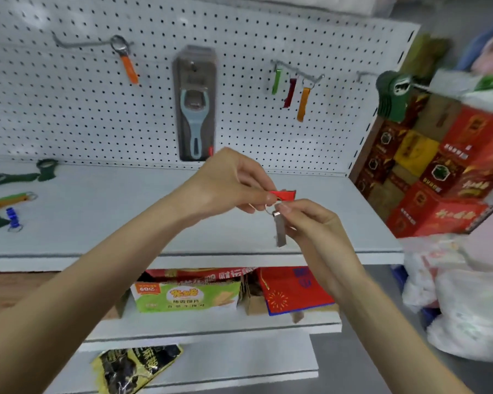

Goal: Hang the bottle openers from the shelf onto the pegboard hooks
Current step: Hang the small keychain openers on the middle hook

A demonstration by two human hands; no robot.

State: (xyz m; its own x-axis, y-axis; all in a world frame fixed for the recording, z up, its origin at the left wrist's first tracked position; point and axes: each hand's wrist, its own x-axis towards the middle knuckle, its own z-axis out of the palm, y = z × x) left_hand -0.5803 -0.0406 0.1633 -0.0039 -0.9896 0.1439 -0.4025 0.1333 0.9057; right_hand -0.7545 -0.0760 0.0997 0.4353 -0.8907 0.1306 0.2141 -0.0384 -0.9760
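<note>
Several loose openers are being kept flat at the left end of the shelf, presumably waiting to be hung. Above them, on the pegboard, an orange opener is being carried by its ring on the left hook, so that it dangles free of the board. A packaged opener is being displayed further along. In front of the shelf, a red opener is being pinched between thumb and forefinger of the left hand, whose fingers are clamped on it. A silver opener is being pinched near its top by the curled fingers of the right hand and is hanging downward. A key ring is being held between the two hands. The two pieces appear to be caught together there and are probably being worked apart so that each can be hung singly, though the link is too small to tell. Beyond, three coloured openers are being held on one hook, and a green stack is being borne on the rightmost hook.
</note>
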